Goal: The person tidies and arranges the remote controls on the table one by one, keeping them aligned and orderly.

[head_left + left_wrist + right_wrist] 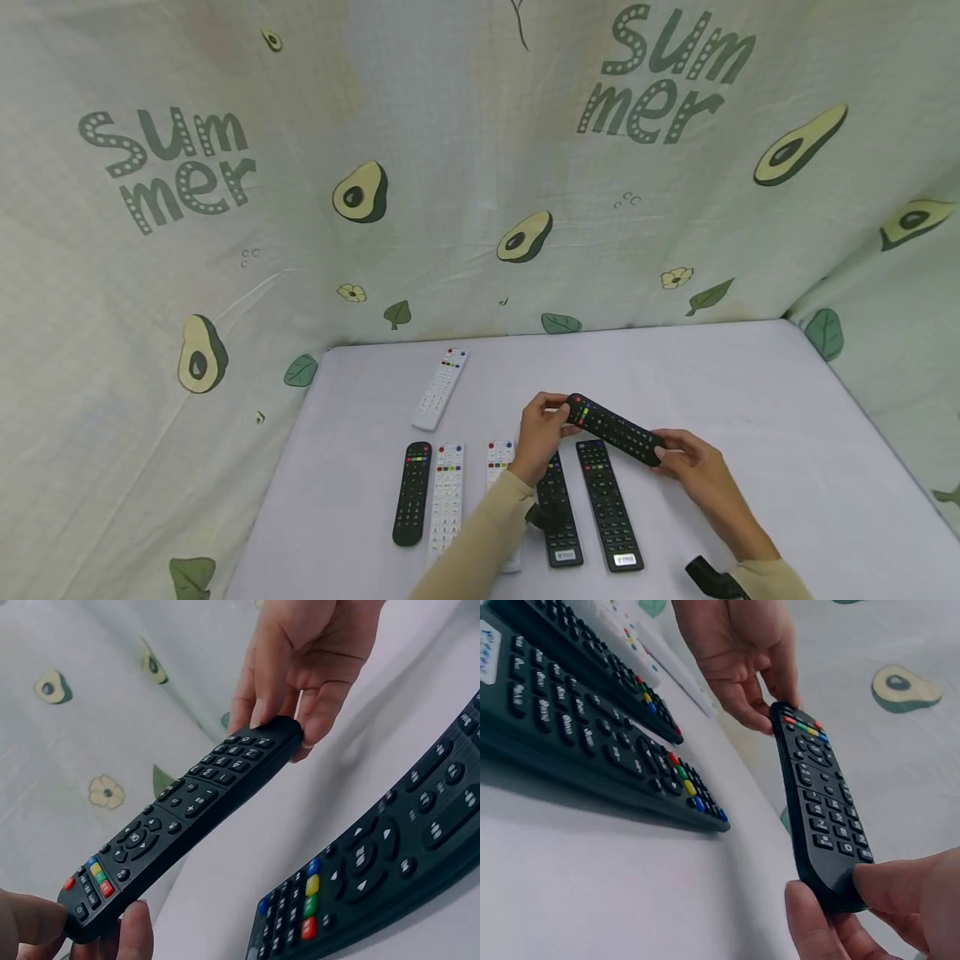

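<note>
A black remote control [615, 429] with rounded ends is held up over the table by both hands, its buttons facing up. My left hand [542, 437] pinches the end with the red power button and colored keys. At the opposite end, below the number keys, my right hand [701, 475] grips it between thumb and fingers, as the right wrist view shows with the right hand [900, 907] close up. Beneath it on the table lie a black remote with a white label [611, 508] and a second labeled black remote [561, 521], partly covered by the left wrist.
Left of the hands lie a rounded black remote [412, 493], a white remote [447, 492] and another white remote [501, 457] half hidden by the left sleeve. One more white remote [441, 387] lies tilted farther back. A printed cloth [450, 275] hangs behind the white table [712, 375].
</note>
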The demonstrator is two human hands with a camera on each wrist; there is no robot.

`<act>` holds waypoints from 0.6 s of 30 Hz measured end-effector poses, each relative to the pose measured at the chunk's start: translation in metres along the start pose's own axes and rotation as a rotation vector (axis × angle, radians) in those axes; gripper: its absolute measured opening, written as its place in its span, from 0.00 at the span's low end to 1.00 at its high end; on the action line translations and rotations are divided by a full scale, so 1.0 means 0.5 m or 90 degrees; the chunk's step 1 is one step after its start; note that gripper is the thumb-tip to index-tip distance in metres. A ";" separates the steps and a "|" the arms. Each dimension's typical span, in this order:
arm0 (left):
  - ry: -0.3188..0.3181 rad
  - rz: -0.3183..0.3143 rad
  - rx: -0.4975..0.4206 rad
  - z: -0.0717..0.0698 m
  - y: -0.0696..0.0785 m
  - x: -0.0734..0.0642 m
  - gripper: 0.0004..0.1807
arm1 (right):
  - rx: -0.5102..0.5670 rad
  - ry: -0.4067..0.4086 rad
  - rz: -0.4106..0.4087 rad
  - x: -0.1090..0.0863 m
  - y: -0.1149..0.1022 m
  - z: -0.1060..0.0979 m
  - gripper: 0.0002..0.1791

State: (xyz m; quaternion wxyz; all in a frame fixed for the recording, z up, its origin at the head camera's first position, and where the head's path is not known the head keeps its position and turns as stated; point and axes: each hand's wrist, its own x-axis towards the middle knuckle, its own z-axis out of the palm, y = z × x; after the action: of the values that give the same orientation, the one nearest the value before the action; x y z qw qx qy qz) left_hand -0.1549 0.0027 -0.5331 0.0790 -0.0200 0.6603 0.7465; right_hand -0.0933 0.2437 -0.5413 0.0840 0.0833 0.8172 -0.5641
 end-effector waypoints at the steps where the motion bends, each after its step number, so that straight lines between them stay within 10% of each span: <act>1: -0.008 -0.003 0.000 0.004 -0.002 -0.001 0.11 | -0.014 -0.004 0.013 -0.005 0.002 -0.004 0.26; 18: -0.095 -0.055 0.062 0.045 -0.016 -0.017 0.14 | -0.071 -0.080 0.059 -0.068 0.039 -0.027 0.30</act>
State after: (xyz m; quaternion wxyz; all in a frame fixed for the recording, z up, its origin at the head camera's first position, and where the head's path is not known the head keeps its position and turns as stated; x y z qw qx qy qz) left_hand -0.1438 0.0251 -0.5370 0.1606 0.0110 0.6865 0.7091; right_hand -0.0564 0.2616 -0.5465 0.1653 0.0806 0.8357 -0.5175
